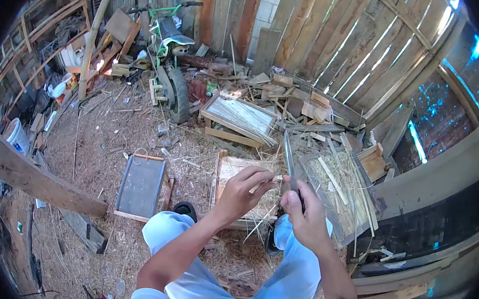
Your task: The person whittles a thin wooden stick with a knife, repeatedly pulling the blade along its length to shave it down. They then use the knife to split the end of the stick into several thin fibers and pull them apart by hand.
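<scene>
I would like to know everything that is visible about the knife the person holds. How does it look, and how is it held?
The knife has a long, narrow grey blade that looks like metal. Its dark handle is mostly hidden inside the right hand, which grips it. The blade stands nearly upright, tip up. The left hand holds a thin pale strip against the lower blade, near the handle. The edge is too small to judge.

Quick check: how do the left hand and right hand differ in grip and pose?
The left hand pinches a thin pale strip with its fingertips; the right hand is fisted round the knife handle. The left hand reaches in from the side, the right hand from below, blade pointing up. Both are bare and meet at the blade.
</scene>
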### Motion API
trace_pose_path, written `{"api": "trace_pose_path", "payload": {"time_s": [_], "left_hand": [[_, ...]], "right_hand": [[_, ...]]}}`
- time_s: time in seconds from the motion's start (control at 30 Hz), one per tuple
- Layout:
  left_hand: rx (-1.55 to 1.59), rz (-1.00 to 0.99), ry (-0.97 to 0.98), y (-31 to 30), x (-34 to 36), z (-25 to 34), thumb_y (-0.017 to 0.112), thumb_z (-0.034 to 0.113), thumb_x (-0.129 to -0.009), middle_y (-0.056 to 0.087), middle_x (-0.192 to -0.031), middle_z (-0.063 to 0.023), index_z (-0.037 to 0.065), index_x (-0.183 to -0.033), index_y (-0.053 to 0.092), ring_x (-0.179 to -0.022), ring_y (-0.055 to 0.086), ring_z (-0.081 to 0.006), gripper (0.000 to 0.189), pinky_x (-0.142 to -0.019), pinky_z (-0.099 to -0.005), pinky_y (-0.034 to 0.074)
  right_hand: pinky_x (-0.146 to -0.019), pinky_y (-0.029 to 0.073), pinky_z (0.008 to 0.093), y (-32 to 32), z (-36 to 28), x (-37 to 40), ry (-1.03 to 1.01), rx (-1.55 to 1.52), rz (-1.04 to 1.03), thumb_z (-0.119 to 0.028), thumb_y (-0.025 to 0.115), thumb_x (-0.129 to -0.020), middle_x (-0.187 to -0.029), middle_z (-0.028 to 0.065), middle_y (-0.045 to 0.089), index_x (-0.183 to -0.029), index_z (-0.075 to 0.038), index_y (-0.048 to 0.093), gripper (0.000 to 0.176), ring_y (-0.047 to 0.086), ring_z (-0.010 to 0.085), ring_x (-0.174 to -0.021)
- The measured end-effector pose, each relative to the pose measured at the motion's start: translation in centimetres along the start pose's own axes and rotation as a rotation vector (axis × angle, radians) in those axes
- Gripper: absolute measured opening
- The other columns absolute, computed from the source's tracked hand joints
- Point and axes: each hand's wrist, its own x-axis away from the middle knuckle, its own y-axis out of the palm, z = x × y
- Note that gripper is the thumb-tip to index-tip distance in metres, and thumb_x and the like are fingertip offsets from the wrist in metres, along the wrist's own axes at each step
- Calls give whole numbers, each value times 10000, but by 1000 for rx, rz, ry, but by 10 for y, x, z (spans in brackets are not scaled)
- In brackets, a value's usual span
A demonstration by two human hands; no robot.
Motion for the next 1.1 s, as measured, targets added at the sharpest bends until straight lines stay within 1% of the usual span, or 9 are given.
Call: {"api": "trace_pose_path", "payload": {"time_s": [0.07,0.13,0.2,0.27,0.4,0.47,0.8,0.87,1.1], "left_hand": [[-7,17,8,0,0,-5,723,64,-752,621,-890,-106,32,-950,623,-801,624,-276,224,-670,-352,509],[-4,36,15,1,1,-8,708,90,-770,609,-868,-107,41,-959,610,-770,613,-287,218,-638,-362,503],[-5,23,-10,0,1,-6,743,48,-732,631,-875,-97,20,-925,626,-781,642,-245,228,-658,-328,516],[10,32,-27,-1,0,-4,746,51,-730,631,-868,-95,21,-924,627,-764,642,-241,229,-642,-326,515],[20,59,-9,-5,-3,0,749,52,-727,629,-859,-91,27,-917,631,-729,643,-227,225,-617,-319,516],[20,62,-9,-5,-3,0,748,50,-729,629,-862,-89,27,-913,633,-725,644,-224,219,-620,-318,519],[10,31,-13,-5,4,-4,740,48,-736,622,-890,-91,23,-937,612,-706,644,-198,240,-612,-302,530],[3,29,-13,-4,5,-4,738,51,-740,620,-886,-91,23,-933,613,-705,644,-197,231,-610,-304,529],[28,10,-67,-1,4,-6,733,62,-752,615,-867,-92,18,-907,612,-686,633,-197,201,-592,-307,513]], "right_hand": [[-527,358,199,5,2,-1,-45,72,-53,-183,429,-981,-772,-14,505,-1233,1,494,319,426,38,-600],[-528,353,196,10,1,-2,-21,53,-67,-186,425,-982,-766,-20,494,-1241,0,485,325,418,36,-599],[-528,347,193,12,1,-1,11,30,-59,-188,421,-983,-761,-27,482,-1250,-1,475,330,409,34,-599],[-526,344,202,13,-1,-2,46,24,-64,-190,417,-983,-755,-29,474,-1267,1,456,344,399,35,-605],[-521,336,202,16,-7,-3,12,53,-48,-194,409,-985,-745,-30,462,-1274,3,449,352,387,34,-601],[-658,450,376,15,-14,-3,43,113,-67,-157,384,-977,-834,191,586,-1294,11,422,361,578,270,-689],[-692,456,420,19,-17,-6,-35,211,-72,-128,368,-973,-870,247,594,-1309,26,400,371,611,360,-755],[-726,455,445,18,-17,-6,-32,269,-102,-118,365,-970,-920,274,594,-1313,40,391,379,614,406,-824],[-827,450,463,18,-10,-9,-13,289,-106,-115,373,-965,-1083,320,562,-1314,58,382,390,581,444,-985]]}}
